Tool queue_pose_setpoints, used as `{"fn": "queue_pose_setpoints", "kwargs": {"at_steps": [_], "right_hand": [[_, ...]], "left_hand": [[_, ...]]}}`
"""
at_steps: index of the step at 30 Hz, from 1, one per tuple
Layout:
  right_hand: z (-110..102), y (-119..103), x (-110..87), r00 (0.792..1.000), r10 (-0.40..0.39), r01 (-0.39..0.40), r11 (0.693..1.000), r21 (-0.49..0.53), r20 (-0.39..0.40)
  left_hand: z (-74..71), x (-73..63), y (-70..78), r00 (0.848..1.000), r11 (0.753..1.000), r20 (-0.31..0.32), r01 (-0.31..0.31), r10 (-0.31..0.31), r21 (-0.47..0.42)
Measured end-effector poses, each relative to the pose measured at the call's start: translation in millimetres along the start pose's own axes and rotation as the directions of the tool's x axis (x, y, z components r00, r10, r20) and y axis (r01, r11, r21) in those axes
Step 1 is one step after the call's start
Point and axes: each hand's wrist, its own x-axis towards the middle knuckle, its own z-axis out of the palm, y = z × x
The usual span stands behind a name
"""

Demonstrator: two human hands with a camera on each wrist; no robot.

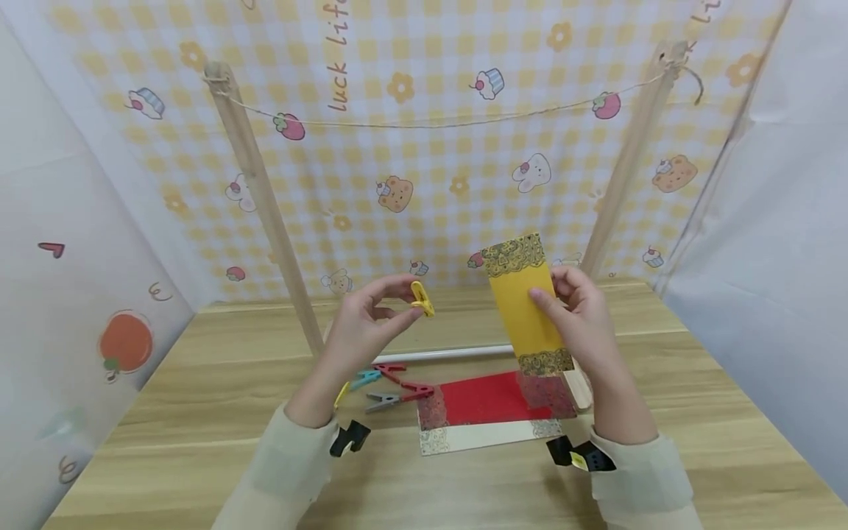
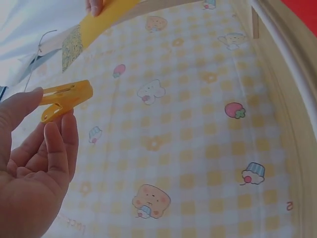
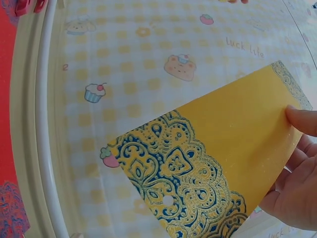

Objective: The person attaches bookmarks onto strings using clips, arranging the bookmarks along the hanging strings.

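My left hand (image 1: 371, 316) pinches a yellow clothespin (image 1: 422, 299) between thumb and fingers, raised above the table. In the left wrist view the clothespin (image 2: 67, 96) points away from the fingertips. On the other side, my right hand (image 1: 586, 320) holds a yellow card (image 1: 526, 309) by its right edge, thumb on the front face. Dark lace-like patterns cover both ends of the card, plain to see in the right wrist view (image 3: 233, 134). Below it lie a red card (image 1: 490, 400) and a white card (image 1: 486, 437), overlapping on the table.
Several clothespins, among them a grey one (image 1: 383, 401) and a teal one (image 1: 366, 378), lie left of the cards. A string (image 1: 424, 126) hangs between two wooden posts (image 1: 265, 199). A white rod (image 1: 457, 353) lies between their bases. Behind is a checked cloth (image 1: 437, 243).
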Motion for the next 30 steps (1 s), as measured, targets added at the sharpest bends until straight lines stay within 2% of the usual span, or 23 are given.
{"fn": "queue_pose_setpoints", "kwargs": {"at_steps": [6, 12, 16, 25, 30], "right_hand": [[-1.5, -4.4, 3.1, 0.996, 0.029, -0.027, 0.999, 0.028, -0.082], [-3.7, -10.7, 9.2, 0.986, -0.017, 0.032, 0.996, 0.089, -0.164], [-4.5, -13.1, 11.6, 0.978, -0.006, 0.035, 0.990, 0.138, -0.209], [-8.4, -18.2, 16.2, 0.950, 0.032, 0.046, 0.970, 0.239, -0.312], [-11.1, -20.1, 19.3, 0.937, 0.042, 0.066, 0.954, 0.292, -0.348]], "left_hand": [[-0.7, 10.7, 11.6, 1.000, 1.000, -0.002, -0.020, 0.020, -0.012], [0.6, 22.4, 25.2, 0.998, 0.998, -0.001, -0.064, 0.064, 0.001], [1.8, 29.5, 32.2, 0.995, 0.995, -0.003, -0.102, 0.102, 0.004], [5.8, 41.8, 51.7, 0.979, 0.980, -0.030, -0.199, 0.199, 0.022], [7.7, 49.1, 58.4, 0.973, 0.974, -0.055, -0.224, 0.225, 0.032]]}}
